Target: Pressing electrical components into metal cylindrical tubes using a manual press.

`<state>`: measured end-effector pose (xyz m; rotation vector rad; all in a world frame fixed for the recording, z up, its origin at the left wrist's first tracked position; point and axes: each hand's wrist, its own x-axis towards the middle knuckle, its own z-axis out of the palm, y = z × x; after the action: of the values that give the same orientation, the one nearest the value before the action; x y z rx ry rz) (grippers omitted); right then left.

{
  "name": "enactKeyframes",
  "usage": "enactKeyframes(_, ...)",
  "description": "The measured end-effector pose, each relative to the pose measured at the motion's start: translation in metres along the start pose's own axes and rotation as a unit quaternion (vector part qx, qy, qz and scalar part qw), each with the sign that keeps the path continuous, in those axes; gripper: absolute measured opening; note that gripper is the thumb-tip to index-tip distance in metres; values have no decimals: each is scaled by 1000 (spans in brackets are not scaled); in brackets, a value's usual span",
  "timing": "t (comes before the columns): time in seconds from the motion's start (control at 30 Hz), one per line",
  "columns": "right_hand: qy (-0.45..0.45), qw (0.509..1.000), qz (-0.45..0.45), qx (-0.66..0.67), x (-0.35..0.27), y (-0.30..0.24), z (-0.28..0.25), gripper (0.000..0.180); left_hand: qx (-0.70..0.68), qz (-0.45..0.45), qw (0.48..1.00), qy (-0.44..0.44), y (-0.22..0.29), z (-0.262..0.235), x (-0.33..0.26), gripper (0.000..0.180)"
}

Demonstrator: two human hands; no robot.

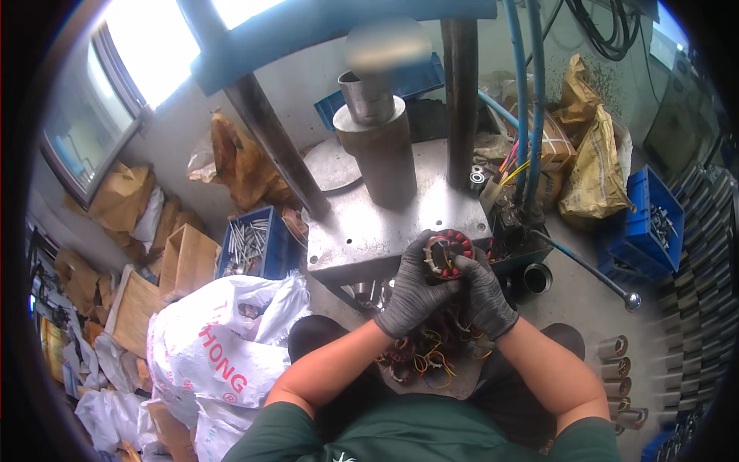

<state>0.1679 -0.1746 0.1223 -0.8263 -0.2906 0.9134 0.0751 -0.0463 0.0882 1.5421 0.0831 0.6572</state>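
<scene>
Both my hands wear dark grey gloves and meet at the front edge of the press table. A round motor stator (449, 246), with red insulation and windings round its rim, is held between them. My left hand (416, 289) wraps its left side, while my right hand (485, 296) grips it from the right, fingers at the rim. Below them, between my knees, lie several more wound stators (404, 354) with loose yellow wires. Just beyond my hands is the steel press table (323, 231). On it stands a thick metal cylinder (381, 158) with a thinner tube (368, 98) on top.
Steel columns (460, 108) flank the cylinder. A white woven sack (223, 339) and a blue crate of metal rods (250, 239) stand left. To the right, a ball-ended lever (593, 269) sticks out, near a metal ring (537, 279), metal sleeves (613, 346) and blue bins (650, 215).
</scene>
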Motion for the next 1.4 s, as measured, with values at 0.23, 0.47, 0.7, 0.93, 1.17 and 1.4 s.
enactKeyframes(0.23, -83, 982, -93, -139, 1, -25, 14, 74, -99, -29, 995, 13, 55, -13, 30, 89)
enactKeyframes(0.47, -34, 977, -71, -198, 3, -47, 4, 91, -44, 91, 993, 68, 118, -46, 105, 68)
enactKeyframes(0.7, -199, 914, 13, -353, -7, -47, 0, 72, 22, 166, 964, 206, 193, -76, 207, 50)
enactKeyframes(0.93, -260, 811, -38, -523, -12, -47, 11, 68, -79, -7, 946, 315, 226, -79, 253, 44)
enactKeyframes(1.17, -302, 734, -112, -598, 4, -28, -5, 62, 219, 50, 944, 240, 225, -83, 271, 60)
enactKeyframes(1.4, -317, 687, -105, -645, 0, -34, 1, 53, 492, 52, 861, 121, 227, -118, 299, 45)
